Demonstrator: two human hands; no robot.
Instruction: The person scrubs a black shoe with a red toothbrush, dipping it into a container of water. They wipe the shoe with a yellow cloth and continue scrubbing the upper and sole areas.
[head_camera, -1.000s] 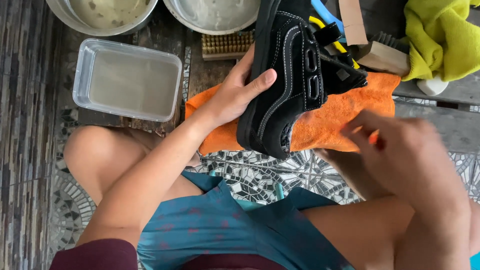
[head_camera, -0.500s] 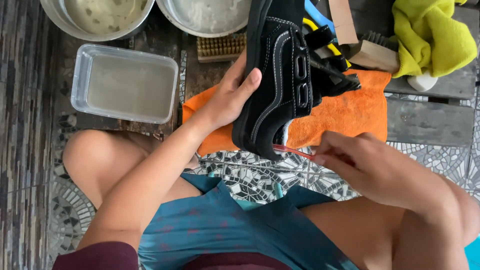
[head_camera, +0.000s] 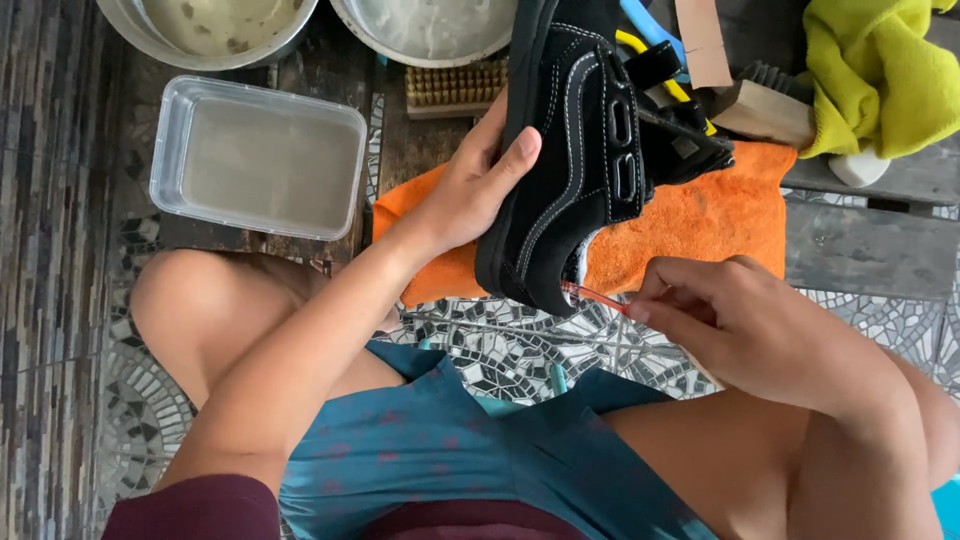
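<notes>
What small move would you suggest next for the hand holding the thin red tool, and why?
Probably short strokes along the heel edge: the right hand has the thin red tool tip at the black shoe, which the left hand steadies.

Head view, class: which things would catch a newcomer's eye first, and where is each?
A black sneaker with white stitching stands out at centre top, gripped by the left hand above an orange cloth. The right hand pokes a thin red toothbrush at its lower end. A clear plastic tub of cloudy water sits upper left; a yellow cloth lies upper right.
</notes>
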